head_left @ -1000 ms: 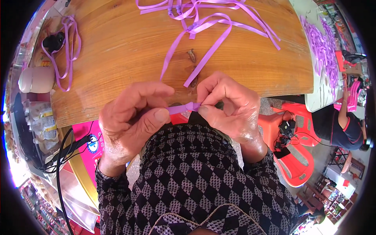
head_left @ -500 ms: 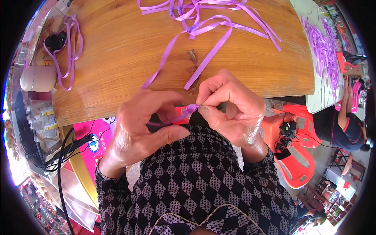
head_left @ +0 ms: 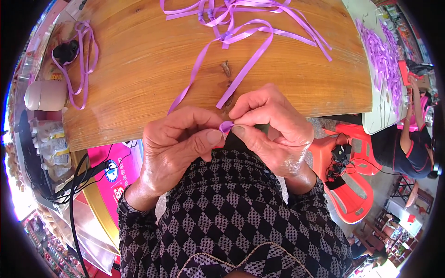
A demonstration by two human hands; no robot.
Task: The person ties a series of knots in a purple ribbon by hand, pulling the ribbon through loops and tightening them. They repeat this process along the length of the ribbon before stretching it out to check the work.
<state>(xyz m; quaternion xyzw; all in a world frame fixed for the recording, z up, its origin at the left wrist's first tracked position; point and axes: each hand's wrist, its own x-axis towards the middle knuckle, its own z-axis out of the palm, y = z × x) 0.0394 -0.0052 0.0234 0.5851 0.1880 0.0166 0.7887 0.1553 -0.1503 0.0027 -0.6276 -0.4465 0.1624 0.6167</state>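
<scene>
Between my two hands, just off the table's near edge, is a small loop of purple ribbon. My left hand pinches one side of it between thumb and forefinger. From the other side my right hand grips it with thumb and fingertips. Fingers hide most of the loop, so I cannot tell how it is knotted. Beyond my hands, several knotted purple ribbons lie tangled on the wooden table, and two loose tails reach toward me.
At the table's left are another purple ribbon, a black object and a beige rounded object. A white surface at right holds a heap of purple ribbons. Orange stools stand right, near another person. Black cables hang left.
My left hand, spread and blurred before, has closed on the ribbon beside my right fingertips. The strand that trailed under my left palm no longer shows. My right hand stays nearly in place.
</scene>
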